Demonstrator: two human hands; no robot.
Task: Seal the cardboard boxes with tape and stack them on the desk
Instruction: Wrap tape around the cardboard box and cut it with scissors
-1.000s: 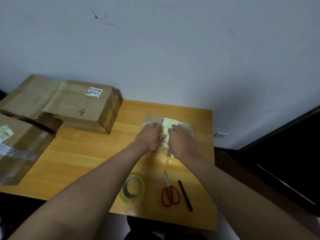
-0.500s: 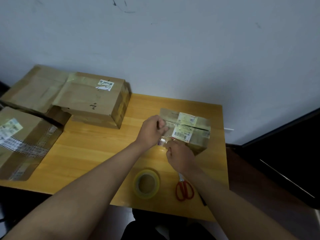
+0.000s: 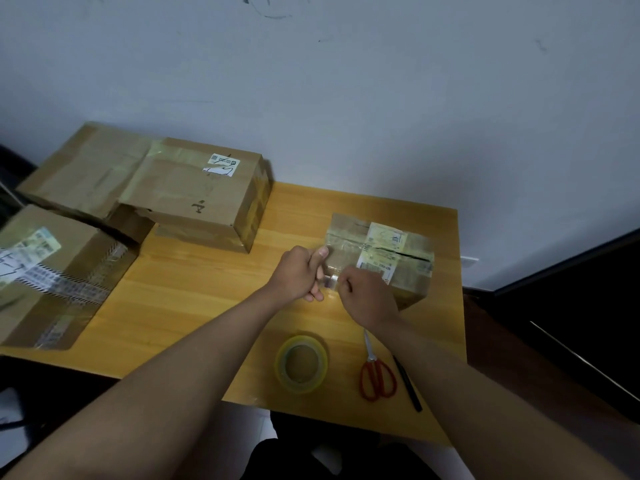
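your left hand sits at the near left corner of the small box, fingers curled and thumb laid up against the box's left edge, pinching a bit of clear tape that hangs off that corner. your right hand is just beside it, knuckles up, fingers curled on the same bit of tape at the box's front face. so both grips are closed on the tape; how much of it is stuck down you cannot tell from here.

the small box stands on the right side of the worktop, near the back edge, its top covered in labels with a dark slit still showing along the seam.

the tape roll lies flat near the front edge, below your hands. just right of it are red-handled scissors, and a black pen beside those.

a larger taped box sits at the back left, overlapping another box behind it. a third box with striped tape lies at the far left.
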